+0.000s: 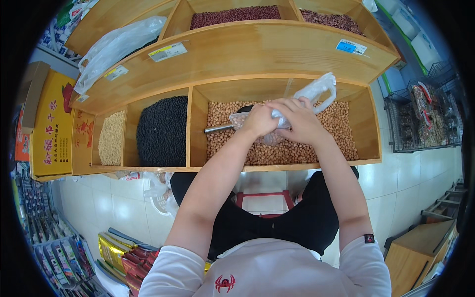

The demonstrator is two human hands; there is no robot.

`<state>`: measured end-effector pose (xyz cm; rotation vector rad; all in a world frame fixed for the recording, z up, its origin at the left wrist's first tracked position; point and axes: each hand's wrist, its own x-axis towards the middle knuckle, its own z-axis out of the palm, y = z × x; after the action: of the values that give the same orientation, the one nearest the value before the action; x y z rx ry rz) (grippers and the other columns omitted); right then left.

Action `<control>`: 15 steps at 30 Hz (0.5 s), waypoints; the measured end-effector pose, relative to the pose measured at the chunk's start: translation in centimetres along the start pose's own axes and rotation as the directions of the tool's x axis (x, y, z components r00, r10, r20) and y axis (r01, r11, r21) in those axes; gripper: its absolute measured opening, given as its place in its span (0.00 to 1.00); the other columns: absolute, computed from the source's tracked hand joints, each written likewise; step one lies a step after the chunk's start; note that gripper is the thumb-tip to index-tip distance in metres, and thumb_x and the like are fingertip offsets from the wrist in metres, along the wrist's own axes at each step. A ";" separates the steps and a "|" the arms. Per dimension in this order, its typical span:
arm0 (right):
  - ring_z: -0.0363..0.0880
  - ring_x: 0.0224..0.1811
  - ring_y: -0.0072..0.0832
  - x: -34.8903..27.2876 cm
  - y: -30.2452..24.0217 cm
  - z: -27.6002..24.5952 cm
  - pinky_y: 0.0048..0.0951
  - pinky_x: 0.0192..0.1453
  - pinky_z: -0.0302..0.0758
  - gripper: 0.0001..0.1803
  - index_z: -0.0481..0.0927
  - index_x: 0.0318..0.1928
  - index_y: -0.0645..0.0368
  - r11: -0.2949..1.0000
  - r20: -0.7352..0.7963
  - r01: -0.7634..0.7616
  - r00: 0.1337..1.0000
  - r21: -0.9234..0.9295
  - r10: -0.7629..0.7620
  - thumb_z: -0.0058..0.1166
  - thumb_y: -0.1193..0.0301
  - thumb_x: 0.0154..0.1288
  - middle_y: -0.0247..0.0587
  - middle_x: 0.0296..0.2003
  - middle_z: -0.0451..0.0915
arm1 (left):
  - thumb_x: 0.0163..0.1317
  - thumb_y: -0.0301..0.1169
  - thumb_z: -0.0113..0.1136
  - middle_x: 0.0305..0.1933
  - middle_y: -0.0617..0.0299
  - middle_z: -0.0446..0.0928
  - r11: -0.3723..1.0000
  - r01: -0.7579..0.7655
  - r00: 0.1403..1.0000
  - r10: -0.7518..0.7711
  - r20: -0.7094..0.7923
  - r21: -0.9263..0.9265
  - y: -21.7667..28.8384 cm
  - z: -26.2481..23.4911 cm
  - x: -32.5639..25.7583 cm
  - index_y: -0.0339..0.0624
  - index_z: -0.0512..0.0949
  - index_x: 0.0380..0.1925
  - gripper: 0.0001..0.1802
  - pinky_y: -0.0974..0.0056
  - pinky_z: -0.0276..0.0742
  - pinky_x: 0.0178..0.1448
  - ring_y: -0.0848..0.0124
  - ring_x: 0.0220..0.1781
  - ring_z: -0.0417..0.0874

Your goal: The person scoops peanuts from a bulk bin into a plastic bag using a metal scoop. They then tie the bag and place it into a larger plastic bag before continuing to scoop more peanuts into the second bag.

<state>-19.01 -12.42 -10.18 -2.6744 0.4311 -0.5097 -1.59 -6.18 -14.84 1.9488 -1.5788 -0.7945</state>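
Both of my hands are over the wooden bin (pixel 198 114) of tan peanuts (pixel 336 143). A thin whitish plastic bag (pixel 269 139) with peanuts in its lower part rests on them. My left hand (pixel 260 121) is closed around the bag's gathered neck. Right beside it, my right hand (pixel 301 123) grips the same neck, its fingers partly hidden. The loose top with a handle loop sticks out beyond my hands toward the far right. Left of the bag lies a scoop (pixel 219 128) with a shiny metal handle; a dark part shows behind my left hand.
Left of the peanuts are compartments of black beans (pixel 162 131) and pale grains (pixel 112 138). A raised back row holds dark red beans (pixel 235 16), speckled beans (pixel 330 22) and a draped plastic bag (pixel 118 44). A yellow carton (pixel 52 123) stands left, a wire basket (pixel 423 116) right, a red stool (pixel 264 194) below.
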 end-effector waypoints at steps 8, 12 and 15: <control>0.80 0.34 0.31 -0.7 3.5 1.2 0.35 0.42 0.71 0.15 0.78 0.52 0.51 0.847 0.248 -0.433 0.896 0.308 0.368 0.59 0.69 0.66 0.39 0.33 0.83 | 0.63 0.37 0.59 0.35 0.47 0.82 0.931 0.104 0.980 -0.036 0.196 -0.350 -2.3 0.0 0.2 0.37 0.77 0.41 0.14 0.59 0.77 0.44 0.64 0.36 0.83; 0.74 0.24 0.21 -0.4 4.6 1.1 0.27 0.21 0.68 0.11 0.81 0.47 0.55 0.546 0.471 -0.711 0.703 0.443 0.533 0.54 0.65 0.69 0.34 0.28 0.78 | 0.69 0.40 0.57 0.37 0.50 0.82 0.835 0.098 0.931 0.115 0.346 -0.541 -2.7 -0.2 0.3 0.38 0.77 0.46 0.16 0.60 0.76 0.47 0.67 0.39 0.81; 0.85 0.36 0.40 -0.4 4.8 1.0 0.39 0.41 0.78 0.14 0.82 0.45 0.56 0.534 0.515 -0.779 0.622 0.329 0.590 0.59 0.62 0.65 0.45 0.35 0.86 | 0.75 0.42 0.52 0.36 0.52 0.82 0.971 -0.158 0.944 0.201 0.262 -0.178 -1.9 0.4 -0.2 0.38 0.77 0.49 0.18 0.59 0.77 0.48 0.66 0.38 0.81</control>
<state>-20.03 -16.15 -13.15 -1.7616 1.0265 0.1053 -0.55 -5.64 -16.43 1.6090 -1.7679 -1.1164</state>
